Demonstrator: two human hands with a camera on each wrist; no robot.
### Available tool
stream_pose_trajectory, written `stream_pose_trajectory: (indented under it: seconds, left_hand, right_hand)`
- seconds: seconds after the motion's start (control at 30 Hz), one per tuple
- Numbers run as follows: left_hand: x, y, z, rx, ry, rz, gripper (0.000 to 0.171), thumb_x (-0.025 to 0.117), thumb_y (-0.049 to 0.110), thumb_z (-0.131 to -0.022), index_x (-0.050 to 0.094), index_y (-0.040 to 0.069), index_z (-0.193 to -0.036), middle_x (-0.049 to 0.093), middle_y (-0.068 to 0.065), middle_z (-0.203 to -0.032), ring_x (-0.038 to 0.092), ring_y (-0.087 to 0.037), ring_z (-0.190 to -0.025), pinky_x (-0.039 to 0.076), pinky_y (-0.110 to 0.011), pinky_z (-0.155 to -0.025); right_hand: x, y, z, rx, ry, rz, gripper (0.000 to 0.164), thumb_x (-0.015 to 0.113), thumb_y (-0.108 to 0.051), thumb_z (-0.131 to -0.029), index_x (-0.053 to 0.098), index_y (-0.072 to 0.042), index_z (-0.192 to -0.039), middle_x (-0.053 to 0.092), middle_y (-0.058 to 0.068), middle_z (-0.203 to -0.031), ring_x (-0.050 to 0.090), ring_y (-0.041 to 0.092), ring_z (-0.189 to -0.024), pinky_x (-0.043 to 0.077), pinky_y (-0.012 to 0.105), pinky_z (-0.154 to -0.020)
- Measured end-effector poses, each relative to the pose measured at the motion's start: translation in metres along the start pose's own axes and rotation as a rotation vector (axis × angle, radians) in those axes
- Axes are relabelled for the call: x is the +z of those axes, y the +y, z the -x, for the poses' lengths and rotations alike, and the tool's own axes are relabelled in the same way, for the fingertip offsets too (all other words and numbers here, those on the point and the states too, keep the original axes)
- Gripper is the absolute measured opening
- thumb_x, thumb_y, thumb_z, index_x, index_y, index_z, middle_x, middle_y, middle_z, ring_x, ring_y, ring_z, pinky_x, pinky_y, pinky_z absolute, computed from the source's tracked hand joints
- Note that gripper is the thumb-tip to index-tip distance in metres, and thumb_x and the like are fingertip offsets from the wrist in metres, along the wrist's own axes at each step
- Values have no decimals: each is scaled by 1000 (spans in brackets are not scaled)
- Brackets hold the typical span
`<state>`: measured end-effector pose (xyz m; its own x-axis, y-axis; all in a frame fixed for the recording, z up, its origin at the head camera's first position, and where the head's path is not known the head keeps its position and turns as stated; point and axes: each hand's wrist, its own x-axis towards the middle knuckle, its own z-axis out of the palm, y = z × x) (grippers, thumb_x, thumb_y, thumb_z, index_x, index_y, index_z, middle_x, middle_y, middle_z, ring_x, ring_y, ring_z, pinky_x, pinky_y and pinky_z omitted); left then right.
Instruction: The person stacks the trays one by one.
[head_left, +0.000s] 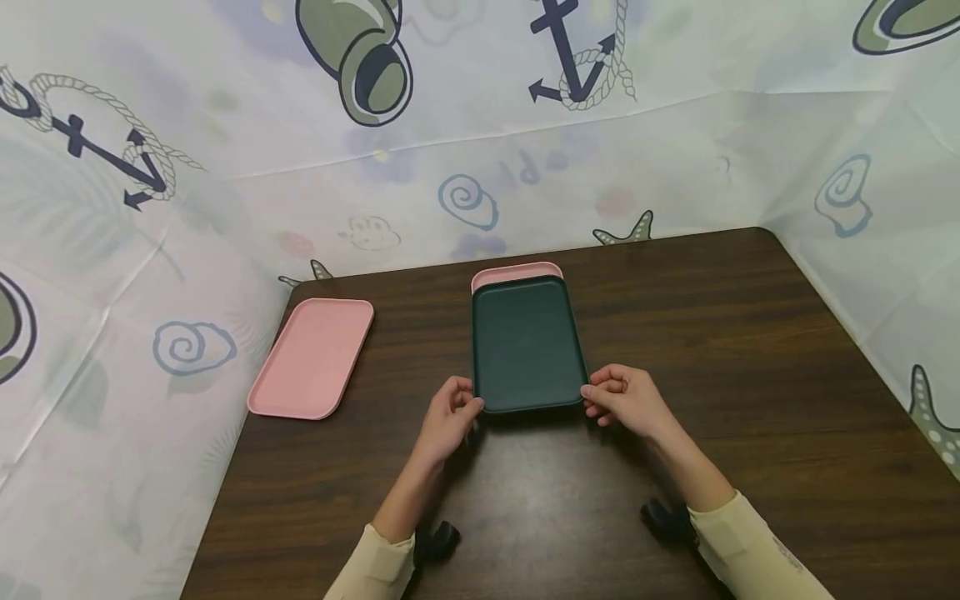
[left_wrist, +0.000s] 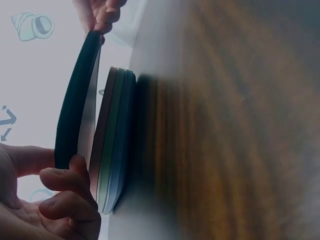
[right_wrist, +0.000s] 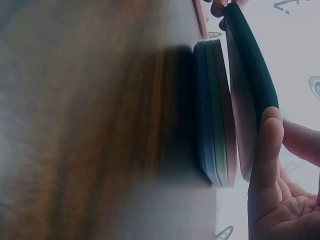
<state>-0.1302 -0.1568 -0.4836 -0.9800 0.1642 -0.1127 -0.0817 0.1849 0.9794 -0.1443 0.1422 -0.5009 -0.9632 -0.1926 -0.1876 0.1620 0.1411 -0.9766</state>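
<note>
Both hands pinch a dark green rectangular tray (head_left: 528, 343) by its two near corners, the left hand (head_left: 441, 425) at one and the right hand (head_left: 633, 406) at the other. Its near edge is raised and tilted, with a gap below it in both wrist views. Beneath lies a stack of trays: a pink tray (head_left: 517, 272) on top, whose far edge shows past the dark one, then a green tray (left_wrist: 114, 130) and a blue tray (left_wrist: 124, 135). In the right wrist view, thumb and fingers (right_wrist: 270, 145) grip the dark tray's rim from above and below.
Another pink tray (head_left: 313, 358) lies alone at the table's left edge. The dark wooden table (head_left: 712, 333) meets patterned white cloth (head_left: 465, 142) at its back and sides. Black wrist mounts (head_left: 438, 542) stick out from the person's sleeves close over the table.
</note>
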Motion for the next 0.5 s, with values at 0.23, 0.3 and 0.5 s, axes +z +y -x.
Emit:
stream_pose_trajectory:
  seconds: [0.23, 0.3, 0.5]
  left_hand:
    - [2, 3, -15, 18, 15, -45, 26, 58, 1, -94, 49, -10, -117, 55, -14, -79, 42, -10, -48, 38, -25, -50]
    - [3, 4, -18, 24, 24, -65, 27, 57, 1, -94, 50, -10, -117, 57, -20, -82, 44, -11, -49, 39, -25, -50]
    - [5, -13, -35, 47, 89, -150, 26, 60, 5, -94, 54, -6, -117, 63, -22, -88, 50, -19, -55, 41, -28, -54]
  right_hand:
    - [-4, -2, -14, 13, 29, -9, 29, 69, -14, -93, 58, 7, -109, 70, 25, -93, 70, 24, -73, 57, 33, -62]
    - [-5, -3, -17, 13, 33, -12, 30, 68, -15, -93, 57, 8, -110, 69, 26, -96, 70, 25, -74, 57, 33, -62]
    - [-6, -4, -25, 13, 44, -19, 31, 67, -14, -94, 57, 8, -113, 68, 28, -100, 70, 21, -73, 57, 32, -63]
